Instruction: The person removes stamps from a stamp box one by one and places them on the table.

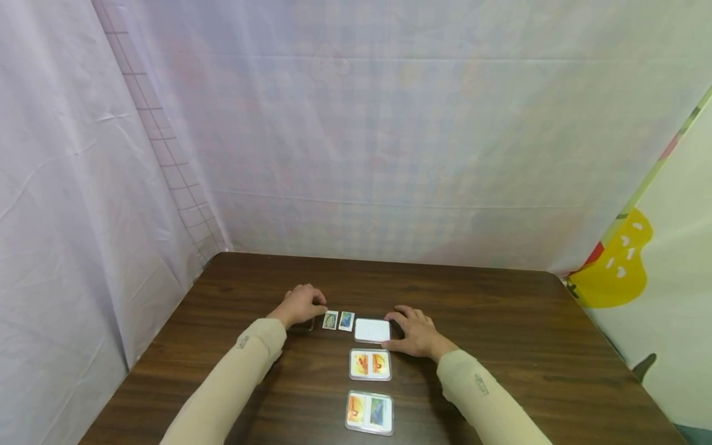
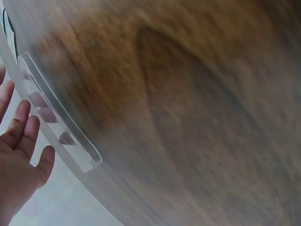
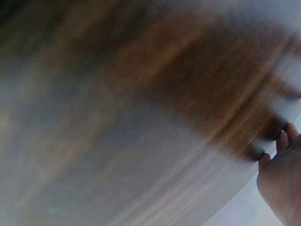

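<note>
My left hand [image 1: 301, 305] is over the left side of the card row, its fingers loosely bent. Beneath it lies a clear plastic lid [image 2: 61, 113], partly hidden in the head view; the left wrist view shows the fingers beside it. Two small picture cards, a greenish one [image 1: 330, 319] and a blue-green one [image 1: 347, 321], lie just right of that hand. A white rectangular case [image 1: 372, 330] lies flat further right. My right hand [image 1: 416, 332] rests at its right edge, thumb and forefinger spread near two corners. In the right wrist view its fingertips [image 3: 264, 160] meet the table.
Nearer me lie two clear-rimmed cases in a column: one with two orange pictures [image 1: 370, 364], one with an orange and a blue-green picture [image 1: 369, 413]. All sit on a dark wooden table [image 1: 473, 296]. A pale curtain [image 1: 389, 154] hangs behind its far edge.
</note>
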The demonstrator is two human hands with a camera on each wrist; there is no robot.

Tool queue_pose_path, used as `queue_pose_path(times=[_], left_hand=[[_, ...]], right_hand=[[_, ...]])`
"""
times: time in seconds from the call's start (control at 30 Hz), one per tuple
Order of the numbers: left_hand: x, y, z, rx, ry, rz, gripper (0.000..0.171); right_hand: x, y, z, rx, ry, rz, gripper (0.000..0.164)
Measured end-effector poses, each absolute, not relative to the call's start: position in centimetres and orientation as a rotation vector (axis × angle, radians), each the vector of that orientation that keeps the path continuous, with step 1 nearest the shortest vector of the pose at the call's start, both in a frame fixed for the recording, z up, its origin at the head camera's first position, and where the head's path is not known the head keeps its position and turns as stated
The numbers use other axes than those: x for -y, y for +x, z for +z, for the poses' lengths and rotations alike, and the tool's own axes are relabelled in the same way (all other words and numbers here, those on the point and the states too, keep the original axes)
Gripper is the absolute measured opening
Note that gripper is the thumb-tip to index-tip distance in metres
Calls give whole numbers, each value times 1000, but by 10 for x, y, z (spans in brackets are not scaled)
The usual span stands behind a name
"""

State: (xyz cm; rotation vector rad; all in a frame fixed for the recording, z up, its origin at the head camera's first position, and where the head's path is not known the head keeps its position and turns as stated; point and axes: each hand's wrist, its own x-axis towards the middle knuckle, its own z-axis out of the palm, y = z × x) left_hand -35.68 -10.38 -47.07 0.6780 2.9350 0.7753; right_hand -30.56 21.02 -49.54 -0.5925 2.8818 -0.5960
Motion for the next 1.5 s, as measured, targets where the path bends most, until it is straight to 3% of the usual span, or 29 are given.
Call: queue_pose_path(times=[1.5], left_hand=[[193, -343, -481, -2838, 687, 911, 62]], right_hand=[[-213, -305, -498, -2876, -603, -617, 66]])
